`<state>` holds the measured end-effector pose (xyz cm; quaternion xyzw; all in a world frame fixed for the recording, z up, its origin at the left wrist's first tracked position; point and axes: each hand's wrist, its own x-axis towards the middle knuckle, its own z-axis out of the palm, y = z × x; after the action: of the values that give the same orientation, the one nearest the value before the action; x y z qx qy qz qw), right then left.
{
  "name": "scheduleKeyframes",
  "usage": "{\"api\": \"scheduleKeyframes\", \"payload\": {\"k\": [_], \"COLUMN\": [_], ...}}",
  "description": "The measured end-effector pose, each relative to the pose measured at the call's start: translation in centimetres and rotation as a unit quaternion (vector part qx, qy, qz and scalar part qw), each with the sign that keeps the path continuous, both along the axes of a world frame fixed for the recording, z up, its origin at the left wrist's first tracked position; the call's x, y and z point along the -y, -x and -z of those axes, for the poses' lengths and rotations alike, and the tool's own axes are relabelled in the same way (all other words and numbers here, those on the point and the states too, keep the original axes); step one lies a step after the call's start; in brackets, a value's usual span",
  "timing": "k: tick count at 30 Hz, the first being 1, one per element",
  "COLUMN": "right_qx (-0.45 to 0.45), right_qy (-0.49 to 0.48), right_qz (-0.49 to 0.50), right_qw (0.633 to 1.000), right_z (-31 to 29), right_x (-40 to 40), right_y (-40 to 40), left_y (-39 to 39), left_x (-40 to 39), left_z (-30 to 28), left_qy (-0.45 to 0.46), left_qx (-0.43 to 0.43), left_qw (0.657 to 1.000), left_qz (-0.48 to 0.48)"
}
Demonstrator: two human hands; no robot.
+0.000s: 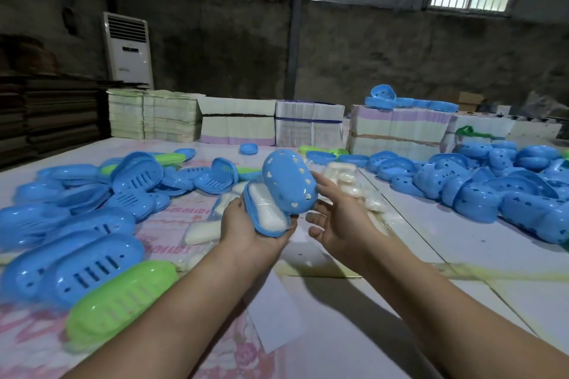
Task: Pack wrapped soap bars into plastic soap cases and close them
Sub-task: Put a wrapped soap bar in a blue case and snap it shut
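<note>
The left hand (246, 224) cups the blue case base (264, 221) from below, its fingers curled under the base's edge, holding it tilted above the middle of the tabletop (431, 240). A white wrapped soap bar (267, 209) lies inside that base, filling most of it. The blue lid (289, 180), dotted with small heart-shaped holes, stands tilted over the far end of the base, its lower rim touching the base and its dome turned toward the camera, so the case is not yet closed. The right hand (334, 209) is just beside the lid on its right side, fingertips touching its edge, the other fingers relaxed and spread, palm turned up; it grips nothing firmly. Beyond the hands a heap of wrapped soap bars (348, 181) lies on the tabletop. Toward the left edge lie scattered blue slotted bases (92, 268) and a green one (120, 301); toward the right edge sits a pile of blue lids (498, 184). Stacks of flat cartons (237, 123) line the far edge.
</note>
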<state>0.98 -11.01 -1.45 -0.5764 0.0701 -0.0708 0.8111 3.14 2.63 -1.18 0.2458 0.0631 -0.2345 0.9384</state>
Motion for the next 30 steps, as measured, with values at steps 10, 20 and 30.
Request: {"api": "scheduleKeyframes", "payload": {"k": [10,20,30], "right_qx": [0.06,0.003,-0.008], "right_qy": [0.332,0.553,0.561], "right_qz": [0.078,0.126,0.067], "right_qw": [0.938,0.824,0.825], "right_z": [0.5,-0.6,0.4], "right_x": [0.4,0.6,-1.5], "right_y": [0.2,0.4,1.4], "left_y": [0.2,0.0,0.1], "left_x": [0.7,0.9,0.3], "left_z": [0.5,0.5,-0.1], "left_qy": [-0.035,-0.022,-0.034], "left_qx": [-0.012,-0.003,0.003], "left_qw": [0.999,0.999,0.999], "left_qz": [0.006,0.038,0.026]}}
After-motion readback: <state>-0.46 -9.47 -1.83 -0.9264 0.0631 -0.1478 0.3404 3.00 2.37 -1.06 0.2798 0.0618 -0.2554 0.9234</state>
